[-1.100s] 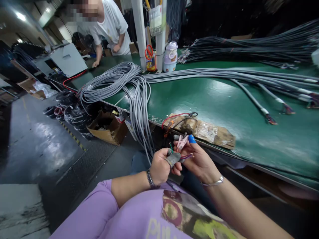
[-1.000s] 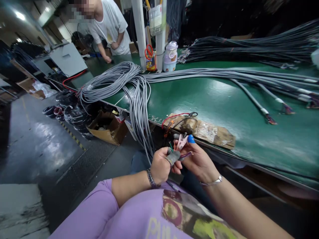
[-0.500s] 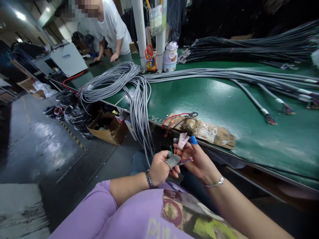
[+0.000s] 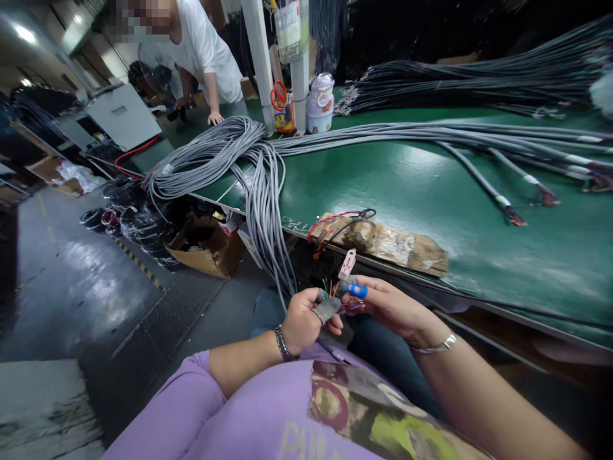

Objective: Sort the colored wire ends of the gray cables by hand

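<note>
In front of my body, my left hand (image 4: 306,318) is closed, its grey-covered thumb pressing on thin coloured wires (image 4: 329,289) fanned out in green and orange. Darker purplish wires (image 4: 353,306) reach from the pinch toward my other palm. My right hand (image 4: 390,306), with blue tape on one finger, meets the left at the wire ends, fingers drawn together. From its fingers a small pale pink plastic piece (image 4: 348,264) with holes sticks up. How the fingertips touch the wires is partly hidden.
On the green table (image 4: 407,191) lie coiled grey cables (image 4: 205,160), some hanging over the edge. A taped wooden board (image 4: 397,246) lies at the near edge. Dark cables (image 4: 469,80) are piled behind. A cardboard box (image 4: 205,246) stands below; a person in white (image 4: 211,57) leans across the far end.
My right hand has turned and closed its fingers onto the wires beside my left hand. The pink piece now points upright. The view has shifted slightly.
</note>
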`<action>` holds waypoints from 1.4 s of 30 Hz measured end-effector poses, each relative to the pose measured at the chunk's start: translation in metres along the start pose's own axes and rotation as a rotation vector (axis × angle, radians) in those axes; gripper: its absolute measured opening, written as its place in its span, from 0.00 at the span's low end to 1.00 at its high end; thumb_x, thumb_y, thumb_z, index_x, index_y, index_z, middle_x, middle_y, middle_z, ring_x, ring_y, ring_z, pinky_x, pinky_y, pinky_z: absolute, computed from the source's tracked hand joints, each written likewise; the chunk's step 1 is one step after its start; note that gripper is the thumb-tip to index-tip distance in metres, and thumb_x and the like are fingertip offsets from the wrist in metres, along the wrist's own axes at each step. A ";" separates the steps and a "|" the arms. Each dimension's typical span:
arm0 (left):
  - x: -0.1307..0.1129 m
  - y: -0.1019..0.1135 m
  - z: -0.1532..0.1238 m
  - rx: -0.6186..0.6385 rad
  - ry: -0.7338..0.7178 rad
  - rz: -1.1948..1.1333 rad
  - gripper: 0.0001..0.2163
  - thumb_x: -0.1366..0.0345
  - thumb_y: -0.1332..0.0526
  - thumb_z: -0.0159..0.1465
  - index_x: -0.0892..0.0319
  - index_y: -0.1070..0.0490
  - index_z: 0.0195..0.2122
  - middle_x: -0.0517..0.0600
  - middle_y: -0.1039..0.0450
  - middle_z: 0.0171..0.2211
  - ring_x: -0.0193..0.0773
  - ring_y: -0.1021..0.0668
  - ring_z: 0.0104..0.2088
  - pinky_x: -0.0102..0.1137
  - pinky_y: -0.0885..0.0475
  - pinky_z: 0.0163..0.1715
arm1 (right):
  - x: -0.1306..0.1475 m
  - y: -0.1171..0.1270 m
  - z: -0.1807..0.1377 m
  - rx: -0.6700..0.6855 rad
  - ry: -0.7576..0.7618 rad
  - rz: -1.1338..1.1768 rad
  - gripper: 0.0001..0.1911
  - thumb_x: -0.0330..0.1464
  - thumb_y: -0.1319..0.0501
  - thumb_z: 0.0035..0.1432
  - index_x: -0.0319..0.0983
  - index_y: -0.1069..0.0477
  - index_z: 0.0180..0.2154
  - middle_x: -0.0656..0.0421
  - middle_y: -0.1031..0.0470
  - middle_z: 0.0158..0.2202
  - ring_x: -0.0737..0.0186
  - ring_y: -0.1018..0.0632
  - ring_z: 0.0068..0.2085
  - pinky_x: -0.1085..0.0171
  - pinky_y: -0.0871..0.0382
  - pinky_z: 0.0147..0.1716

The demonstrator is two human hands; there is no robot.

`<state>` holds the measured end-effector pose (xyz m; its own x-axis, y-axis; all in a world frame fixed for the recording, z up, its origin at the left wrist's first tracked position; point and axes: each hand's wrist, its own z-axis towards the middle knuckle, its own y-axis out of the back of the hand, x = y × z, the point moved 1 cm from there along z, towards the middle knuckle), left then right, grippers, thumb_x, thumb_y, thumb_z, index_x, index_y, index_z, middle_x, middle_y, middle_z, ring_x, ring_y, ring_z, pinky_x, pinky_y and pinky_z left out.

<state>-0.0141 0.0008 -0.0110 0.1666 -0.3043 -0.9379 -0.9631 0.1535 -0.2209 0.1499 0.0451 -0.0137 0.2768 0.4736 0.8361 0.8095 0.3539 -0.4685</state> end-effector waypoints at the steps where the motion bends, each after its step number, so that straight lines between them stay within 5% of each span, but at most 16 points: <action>1: 0.000 0.001 0.000 -0.013 -0.022 -0.019 0.22 0.44 0.35 0.51 0.61 0.34 0.25 0.46 0.29 0.18 0.30 0.28 0.17 0.25 0.32 0.18 | 0.000 0.001 0.001 -0.008 0.012 0.032 0.16 0.42 0.28 0.45 0.37 0.25 0.30 0.59 0.25 0.27 0.66 0.27 0.28 0.66 0.33 0.29; 8: -0.014 -0.006 0.002 -0.051 -0.112 -0.028 0.22 0.45 0.34 0.51 0.61 0.34 0.26 0.46 0.30 0.18 0.29 0.28 0.16 0.25 0.32 0.18 | 0.004 -0.013 0.014 -0.105 0.169 0.114 0.21 0.51 0.33 0.47 0.38 0.26 0.28 0.61 0.31 0.22 0.66 0.32 0.24 0.65 0.35 0.26; 14: -0.019 -0.011 0.006 -0.061 -0.109 0.034 0.23 0.43 0.35 0.51 0.61 0.35 0.24 0.46 0.30 0.18 0.29 0.29 0.17 0.25 0.32 0.18 | 0.001 -0.019 0.016 -0.446 0.397 -0.122 0.25 0.55 0.39 0.51 0.41 0.31 0.20 0.61 0.33 0.18 0.65 0.35 0.21 0.64 0.40 0.22; 19: -0.013 -0.012 0.010 -0.034 -0.086 0.061 0.23 0.43 0.36 0.52 0.60 0.35 0.23 0.46 0.31 0.18 0.29 0.29 0.16 0.24 0.33 0.18 | 0.002 -0.022 0.026 -0.265 0.245 0.214 0.25 0.56 0.37 0.48 0.40 0.26 0.26 0.57 0.26 0.23 0.63 0.29 0.22 0.63 0.35 0.22; 22: -0.011 -0.013 0.012 -0.018 -0.084 0.076 0.22 0.44 0.36 0.52 0.60 0.35 0.23 0.46 0.31 0.17 0.29 0.29 0.17 0.24 0.32 0.18 | 0.002 -0.023 0.030 -0.275 0.218 0.352 0.22 0.52 0.33 0.47 0.39 0.26 0.27 0.58 0.25 0.24 0.64 0.28 0.22 0.64 0.33 0.22; 29: -0.010 -0.009 0.010 -0.022 -0.086 0.078 0.22 0.44 0.36 0.52 0.61 0.34 0.24 0.46 0.31 0.18 0.29 0.30 0.16 0.24 0.32 0.17 | -0.001 -0.024 0.027 -0.221 0.203 0.397 0.24 0.55 0.35 0.46 0.40 0.28 0.25 0.59 0.25 0.24 0.65 0.28 0.23 0.65 0.31 0.24; 36: -0.007 0.000 0.001 0.019 -0.049 0.109 0.21 0.45 0.34 0.50 0.61 0.33 0.24 0.46 0.31 0.17 0.30 0.29 0.17 0.25 0.31 0.19 | -0.003 -0.010 0.008 0.000 0.048 0.050 0.21 0.49 0.30 0.45 0.37 0.27 0.26 0.59 0.27 0.23 0.66 0.29 0.24 0.66 0.35 0.25; 42: -0.004 0.001 0.005 0.195 0.068 0.184 0.18 0.51 0.30 0.47 0.62 0.32 0.22 0.48 0.29 0.18 0.32 0.27 0.18 0.27 0.30 0.22 | 0.007 -0.015 -0.006 0.060 0.130 -0.378 0.15 0.42 0.31 0.49 0.37 0.27 0.24 0.61 0.28 0.20 0.68 0.32 0.22 0.68 0.38 0.23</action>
<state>-0.0145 0.0068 -0.0088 -0.0283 -0.3161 -0.9483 -0.9161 0.3878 -0.1020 0.1431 0.0385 0.0010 0.0317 0.1968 0.9799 0.8359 0.5323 -0.1339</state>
